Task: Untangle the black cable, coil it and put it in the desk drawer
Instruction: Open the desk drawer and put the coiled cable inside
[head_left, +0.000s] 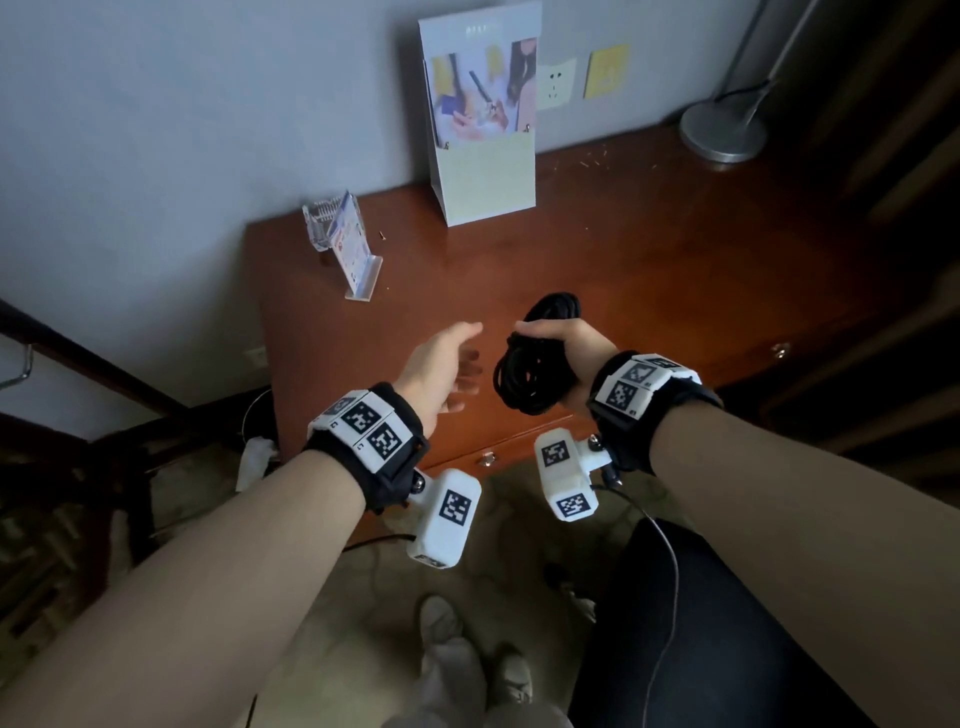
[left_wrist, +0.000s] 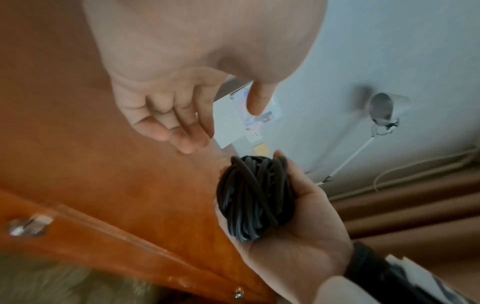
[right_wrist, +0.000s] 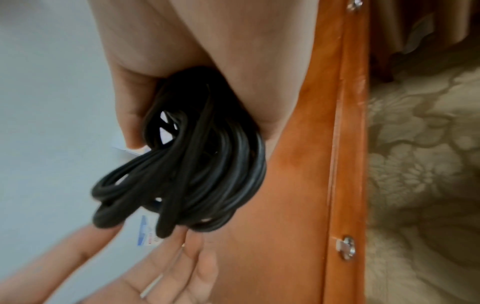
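The black cable (head_left: 535, 364) is wound into a thick bundle of several loops, held above the front part of the wooden desk (head_left: 649, 249). My right hand (head_left: 561, 338) grips the bundle (right_wrist: 197, 164) around its middle, fingers and thumb curled round it; the same coil (left_wrist: 254, 197) lies in that palm in the left wrist view. My left hand (head_left: 447, 364) hovers just left of the coil with relaxed fingers (left_wrist: 187, 133), holding nothing. The drawer front (head_left: 498, 452) with its metal knob (head_left: 487, 458) sits shut below the desk edge.
A tall brochure stand (head_left: 483, 130) is at the back of the desk, a small acrylic card holder (head_left: 348, 249) at back left, a lamp base (head_left: 724, 130) at back right. A second knob (head_left: 779, 351) is on the right drawer front. Patterned carpet (right_wrist: 420, 164) lies below.
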